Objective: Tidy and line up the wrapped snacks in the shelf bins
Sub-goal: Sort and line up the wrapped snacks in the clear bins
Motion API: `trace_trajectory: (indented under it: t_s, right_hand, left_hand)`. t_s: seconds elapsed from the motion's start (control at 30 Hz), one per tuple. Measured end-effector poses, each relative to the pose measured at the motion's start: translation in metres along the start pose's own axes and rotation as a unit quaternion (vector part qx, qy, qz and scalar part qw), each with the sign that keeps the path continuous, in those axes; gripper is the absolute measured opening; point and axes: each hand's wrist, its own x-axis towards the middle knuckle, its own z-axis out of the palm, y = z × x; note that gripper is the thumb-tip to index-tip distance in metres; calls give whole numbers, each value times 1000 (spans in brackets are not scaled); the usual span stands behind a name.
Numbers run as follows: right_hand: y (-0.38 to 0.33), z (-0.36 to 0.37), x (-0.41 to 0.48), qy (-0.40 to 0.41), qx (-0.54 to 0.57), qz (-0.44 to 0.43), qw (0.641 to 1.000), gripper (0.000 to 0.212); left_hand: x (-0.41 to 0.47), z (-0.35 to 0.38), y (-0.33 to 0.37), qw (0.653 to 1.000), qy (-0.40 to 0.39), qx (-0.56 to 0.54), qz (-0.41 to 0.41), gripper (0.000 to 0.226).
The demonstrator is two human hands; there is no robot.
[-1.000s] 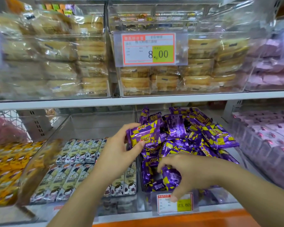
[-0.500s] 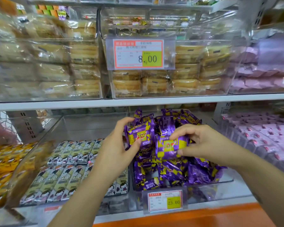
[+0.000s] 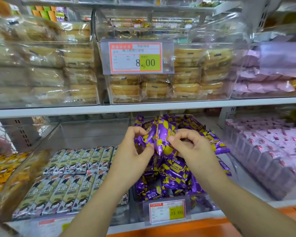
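While a purple wrapped snack (image 3: 158, 134) is held above the heap of like packets (image 3: 174, 178) in the middle bin (image 3: 137, 212) of the lower shelf (image 3: 280, 202), its left edge is pinched by the left hand (image 3: 132, 154) and its right side by the right hand (image 3: 195, 151).

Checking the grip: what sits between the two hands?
In the head view, purple snacks, pinched from either side by the left hand and the right hand.

One left hand (image 3: 133, 156), one right hand (image 3: 193, 151), two price tags (image 3: 135, 57), purple snacks (image 3: 174, 178) perhaps twenty
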Motion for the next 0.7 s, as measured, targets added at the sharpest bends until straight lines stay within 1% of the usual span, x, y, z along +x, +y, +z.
trace_trajectory:
  t_s: [0.03, 0.13, 0.17, 0.23, 0.27, 0.33, 0.4, 0.43, 0.47, 0.5, 0.57, 0.63, 0.7]
  right_hand:
    - [0, 0, 1, -7, 1, 18, 1000, 11]
    - [-2, -2, 3, -38, 13, 42, 998, 33]
    - [-4, -1, 4, -51, 9, 37, 998, 37]
    - [-4, 3, 3, -78, -10, 28, 997, 37]
    - [-5, 6, 1, -90, -23, 24, 995, 36]
    - [-5, 12, 1, -110, -35, 20, 993, 35]
    - [-7, 13, 5, -120, -6, 27, 992, 31]
    - [-7, 12, 8, -127, -10, 24, 991, 28]
    - [-5, 11, 10, -141, -50, 14, 989, 26]
    - [-3, 11, 12, -168, -117, 3, 979, 24]
    - [6, 17, 10, -246, -261, -2, 933, 22]
    - [19, 28, 7, -317, -357, 0, 879, 33]
    - [27, 36, 3, -360, -418, -8, 834, 45]
  left_hand:
    - [-2, -2, 1, 1000, -9, 0, -3, 32]
    - [-7, -9, 3, 999, -42, -21, -9, 17]
    - [-9, -11, 4, 999, -48, -18, -11, 22]
    - [-12, -14, 4, 999, -41, 11, -11, 44]
    - [-12, -14, 4, 999, -25, 23, -8, 49]
    - [-12, -15, 4, 1000, 16, 25, 3, 48]
    - [-11, -22, 8, 998, 65, -6, 2, 43]
    - [-10, -28, 9, 995, 92, -22, -3, 38]
    - [-8, -35, 8, 992, 122, -33, -12, 34]
    - [-6, -43, 8, 988, 148, -34, -20, 32]
    - [-4, -56, 3, 983, 178, -23, -28, 31]
    - [-3, -64, -4, 982, 185, -11, -38, 32]
    - [-5, -66, -9, 982, 181, 1, -47, 32]
